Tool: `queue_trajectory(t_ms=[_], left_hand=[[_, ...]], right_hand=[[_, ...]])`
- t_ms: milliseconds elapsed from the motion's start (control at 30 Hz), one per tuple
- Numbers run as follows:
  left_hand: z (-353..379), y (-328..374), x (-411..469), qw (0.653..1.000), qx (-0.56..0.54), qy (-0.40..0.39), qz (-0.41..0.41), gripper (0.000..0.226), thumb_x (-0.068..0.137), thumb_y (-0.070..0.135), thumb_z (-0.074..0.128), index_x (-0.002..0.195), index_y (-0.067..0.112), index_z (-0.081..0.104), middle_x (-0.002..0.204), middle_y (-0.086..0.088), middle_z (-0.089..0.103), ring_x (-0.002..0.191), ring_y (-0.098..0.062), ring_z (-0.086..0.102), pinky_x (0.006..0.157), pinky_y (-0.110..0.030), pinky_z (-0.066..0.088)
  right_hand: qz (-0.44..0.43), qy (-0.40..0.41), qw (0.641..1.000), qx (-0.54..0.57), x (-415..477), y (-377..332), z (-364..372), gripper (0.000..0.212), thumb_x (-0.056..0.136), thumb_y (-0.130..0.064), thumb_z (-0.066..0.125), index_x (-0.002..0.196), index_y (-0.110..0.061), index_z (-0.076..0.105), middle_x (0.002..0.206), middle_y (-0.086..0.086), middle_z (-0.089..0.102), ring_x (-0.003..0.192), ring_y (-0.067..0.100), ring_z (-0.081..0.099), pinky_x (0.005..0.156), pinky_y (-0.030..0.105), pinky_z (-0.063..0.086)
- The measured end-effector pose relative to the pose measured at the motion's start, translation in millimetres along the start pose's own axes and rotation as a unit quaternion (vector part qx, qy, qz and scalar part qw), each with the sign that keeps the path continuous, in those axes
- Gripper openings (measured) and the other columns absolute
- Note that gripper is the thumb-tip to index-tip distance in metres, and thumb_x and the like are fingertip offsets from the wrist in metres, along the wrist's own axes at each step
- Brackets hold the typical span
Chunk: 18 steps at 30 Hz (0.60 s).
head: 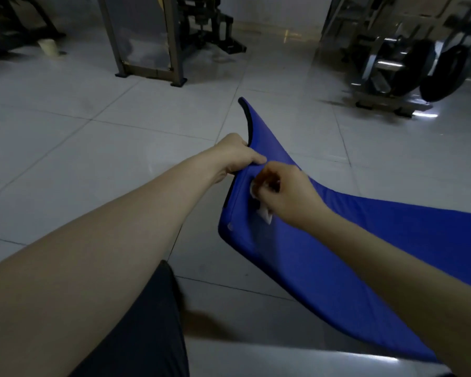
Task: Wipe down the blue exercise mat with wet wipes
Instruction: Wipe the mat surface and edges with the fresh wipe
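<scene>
Well beyond the mat (310, 268) stand a weight machine (392, 69) and cup (48, 47).

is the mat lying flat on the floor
No, the left hand grips the blue mat by its edge and holds it up.

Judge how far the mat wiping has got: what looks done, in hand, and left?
Done: a wet wipe is out and on the blue mat; no wiped patch shows clearly. In hand: the left hand grips the mat's raised edge while the right hand presses the wipe there. Left: seemingly the long stretch toward the lower right.
</scene>
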State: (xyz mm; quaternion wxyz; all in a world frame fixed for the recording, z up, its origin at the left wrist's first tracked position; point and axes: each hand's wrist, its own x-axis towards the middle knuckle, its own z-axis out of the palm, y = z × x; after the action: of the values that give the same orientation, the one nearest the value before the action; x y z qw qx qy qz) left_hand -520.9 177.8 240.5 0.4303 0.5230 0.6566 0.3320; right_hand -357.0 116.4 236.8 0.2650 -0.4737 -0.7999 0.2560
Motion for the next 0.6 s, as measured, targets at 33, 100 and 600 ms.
queue_trajectory(t_ms=[33, 100, 600], left_hand=[[-2, -1, -4, 1.0, 0.001, -0.023, 0.005, 0.029, 0.078, 0.01, 0.079, 0.103, -0.001, 0.07, 0.096, -0.014, 0.075, 0.085, -0.025, 0.074, 0.081, -0.04, 0.063], [-5, -6, -10, 0.998, 0.013, -0.056, 0.014, 0.031, 0.078, 0.006, 0.077, 0.107, 0.001, 0.068, 0.1, -0.012, 0.075, 0.089, -0.024, 0.073, 0.082, -0.039, 0.063], [-75, -57, 10, 0.986, -0.004, 0.165, -0.004, 0.014, 0.086, -0.004, 0.055, 0.09, -0.006, 0.068, 0.087, -0.014, 0.066, 0.079, -0.027, 0.064, 0.065, -0.031, 0.054]], right_hand=[[0.006, 0.012, 1.0, 0.012, -5, -8, 4, 0.003, 0.094, -0.016, 0.064, 0.091, -0.015, 0.065, 0.067, -0.001, 0.068, 0.059, 0.007, 0.063, 0.053, 0.022, 0.047], [-0.013, -0.017, 0.999, 0.038, -23, -28, 18, 0.004, 0.094, -0.012, 0.063, 0.091, -0.013, 0.065, 0.064, -0.001, 0.067, 0.057, 0.01, 0.063, 0.053, 0.021, 0.047], [-0.024, -0.213, 0.975, 0.055, 23, -32, 84, 0.013, 0.088, -0.02, 0.071, 0.089, -0.011, 0.062, 0.069, 0.008, 0.072, 0.06, 0.024, 0.069, 0.059, 0.039, 0.057]])
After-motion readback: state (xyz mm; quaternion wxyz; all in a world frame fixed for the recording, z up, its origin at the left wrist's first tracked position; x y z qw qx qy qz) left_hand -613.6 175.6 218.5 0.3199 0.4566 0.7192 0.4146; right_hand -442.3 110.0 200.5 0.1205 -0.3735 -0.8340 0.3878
